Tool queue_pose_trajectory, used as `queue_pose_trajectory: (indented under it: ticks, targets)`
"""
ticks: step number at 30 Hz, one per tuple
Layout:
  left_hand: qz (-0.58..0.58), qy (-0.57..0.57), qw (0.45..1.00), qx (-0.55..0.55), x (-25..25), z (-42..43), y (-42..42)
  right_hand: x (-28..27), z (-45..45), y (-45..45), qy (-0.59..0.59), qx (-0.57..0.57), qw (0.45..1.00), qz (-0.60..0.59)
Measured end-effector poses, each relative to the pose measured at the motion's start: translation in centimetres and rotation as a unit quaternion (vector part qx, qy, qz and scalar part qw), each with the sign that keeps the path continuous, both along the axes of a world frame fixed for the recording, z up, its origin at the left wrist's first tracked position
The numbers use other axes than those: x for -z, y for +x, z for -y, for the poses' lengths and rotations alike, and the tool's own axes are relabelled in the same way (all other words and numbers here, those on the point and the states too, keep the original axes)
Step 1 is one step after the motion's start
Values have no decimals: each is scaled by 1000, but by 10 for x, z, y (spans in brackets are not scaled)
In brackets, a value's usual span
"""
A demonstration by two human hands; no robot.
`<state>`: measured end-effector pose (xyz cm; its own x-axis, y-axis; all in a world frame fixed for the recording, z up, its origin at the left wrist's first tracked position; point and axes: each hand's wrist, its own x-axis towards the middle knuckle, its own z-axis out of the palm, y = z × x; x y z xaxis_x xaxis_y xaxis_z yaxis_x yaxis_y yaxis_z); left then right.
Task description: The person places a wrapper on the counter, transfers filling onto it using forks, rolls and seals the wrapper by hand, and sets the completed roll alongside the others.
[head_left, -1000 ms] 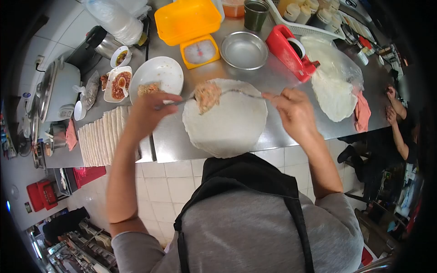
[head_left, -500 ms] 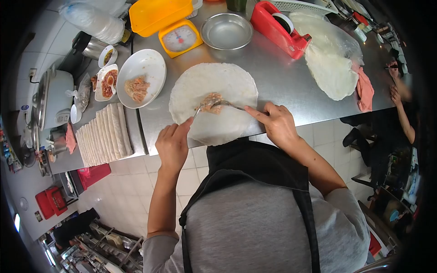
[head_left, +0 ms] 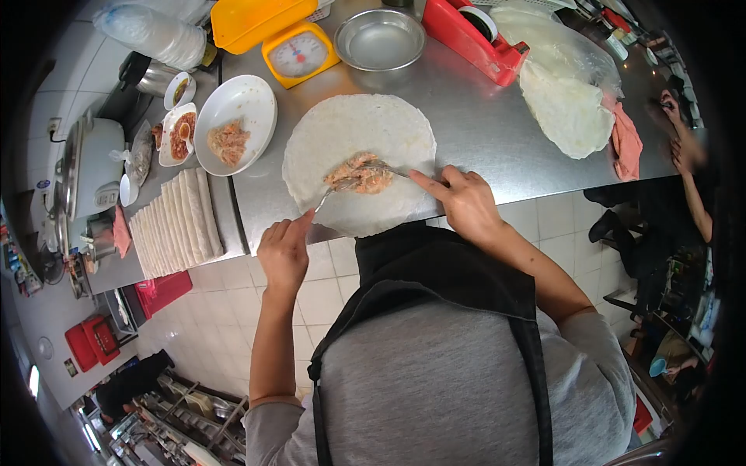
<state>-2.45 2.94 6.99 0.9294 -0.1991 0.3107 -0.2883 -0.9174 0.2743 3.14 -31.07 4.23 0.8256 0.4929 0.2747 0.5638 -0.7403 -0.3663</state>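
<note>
A round, pale wrapper sheet (head_left: 311, 140) lies flat on the steel table, with a mound of orange-pink minced filling (head_left: 359, 172) near its middle. My left hand (head_left: 284, 250) grips the handle of a metal spoon (head_left: 322, 200), whose head is partly hidden in the filling. From the other side, my right hand (head_left: 466, 203) holds a metal fork (head_left: 392, 170) with its index finger stretched along the handle. The fork's tip also touches the filling. More of the same filling sits in a white oval bowl (head_left: 264, 116) to the left.
Pale rolls (head_left: 175, 225) lie in a row at the left, near small sauce bowls (head_left: 179, 140). Behind are a yellow kitchen scale (head_left: 299, 54), a steel dish (head_left: 379, 43) and a red tape dispenser (head_left: 474, 46). Bagged wrapper sheets (head_left: 567, 109) and a pink cloth (head_left: 625, 144) lie right; another person's arm (head_left: 688, 151) is beyond.
The filling has been spread from a small clump into a wider patch on the sheet. My left hand has moved slightly left and down, and the spoon and fork have drawn apart.
</note>
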Motion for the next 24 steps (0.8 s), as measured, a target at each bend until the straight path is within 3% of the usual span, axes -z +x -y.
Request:
queue_pose_trajectory:
  ticks: [1, 4, 8, 12, 19, 24]
  targets:
    - [-6, 9, 1000, 0, -3, -4, 0, 2, 5, 0, -2, 0, 1000, 5]
    - [-48, -106, 992, -42, -21, -7, 3, -7, 22, -7, 26, 24, 999, -30]
    - [-50, -172, 979, -99, -7, 6, 20, -7, 25, -20, 56, -52, 997, -30]
    - [-26, -116, 993, -21, 14, 29, 20, 7, 13, -25, 44, -20, 999, -15]
    - [35, -8, 999, 19, 25, 36, 6, 15, 19, -37, 66, 55, 996, -30]
    - [25, -55, 998, 6, -3, 33, 9, 6, 34, -38, 66, 49, 995, -50]
